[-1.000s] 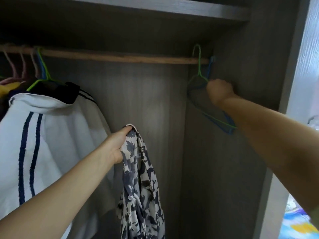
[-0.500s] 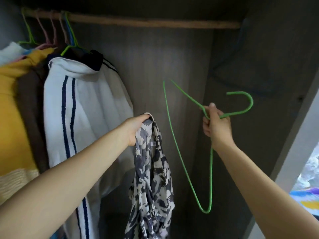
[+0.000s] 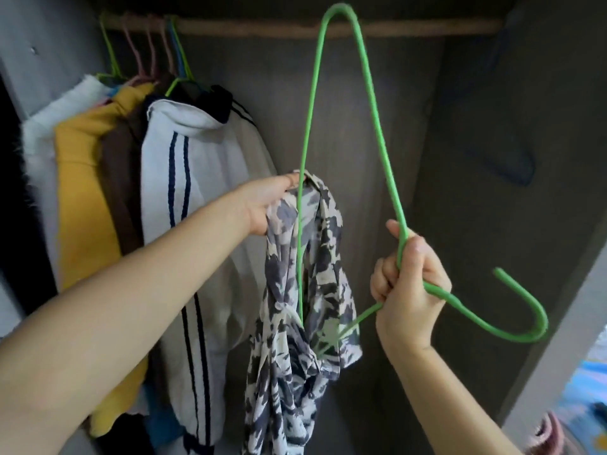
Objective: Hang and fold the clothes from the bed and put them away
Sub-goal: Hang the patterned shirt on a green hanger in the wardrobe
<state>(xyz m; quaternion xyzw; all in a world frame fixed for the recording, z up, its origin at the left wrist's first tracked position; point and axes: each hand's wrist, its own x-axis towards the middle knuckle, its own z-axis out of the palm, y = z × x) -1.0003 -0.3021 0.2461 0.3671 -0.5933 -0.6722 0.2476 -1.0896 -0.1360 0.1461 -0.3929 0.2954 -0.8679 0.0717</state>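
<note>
My left hand point(image 3: 267, 201) grips the top of a grey-and-cream patterned garment point(image 3: 305, 323) that hangs down in the middle of the open wardrobe. My right hand point(image 3: 407, 287) holds a green wire hanger point(image 3: 377, 126) by its neck. The hook points to the lower right and one shoulder end points up toward the rail. The hanger's other end disappears into the patterned cloth.
A wooden rail point(image 3: 262, 27) crosses the top of the wardrobe. At its left hang several garments: a white fluffy one, a yellow one point(image 3: 82, 192), a brown one and a white jacket with navy stripes point(image 3: 197, 192). A blue hanger point(image 3: 505, 165) rests against the right wall.
My right hand has turned the green hanger and brought it closer, so one end now points up and the other is pushed into the patterned garment. My left hand keeps its hold.
</note>
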